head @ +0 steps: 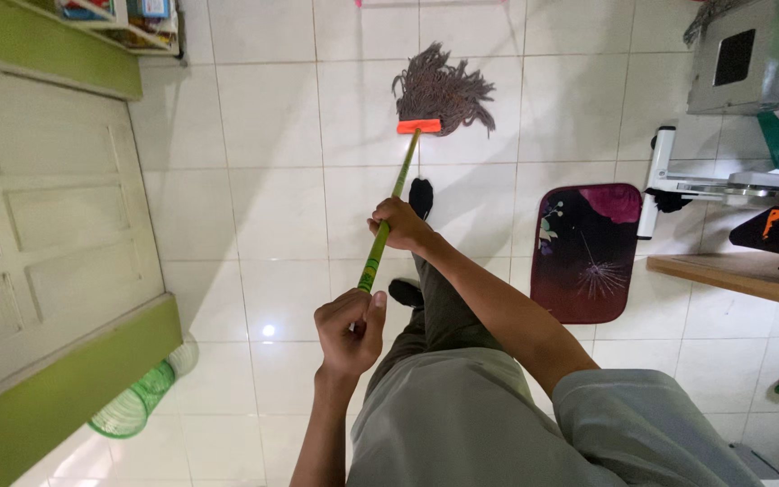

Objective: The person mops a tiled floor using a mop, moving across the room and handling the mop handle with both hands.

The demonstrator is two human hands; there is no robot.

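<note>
Left hand [351, 326] and right hand [398, 224], grips closed on the mop handle [388, 216], which slants away to its seemingly floor-touching head [444, 90].

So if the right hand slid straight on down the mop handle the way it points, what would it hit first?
The right hand would run along bare handle and first meet the orange clamp at the mop head. Nothing else looks to be in that line, though depth is hard to judge.

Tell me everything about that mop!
The mop has a long green stick, an orange clamp and a shaggy head of dark brownish strings. The strings spread on the white tiled floor, and the stick slants back toward the person. The right hand grips the stick's middle; the left hand wraps its top end.
</note>
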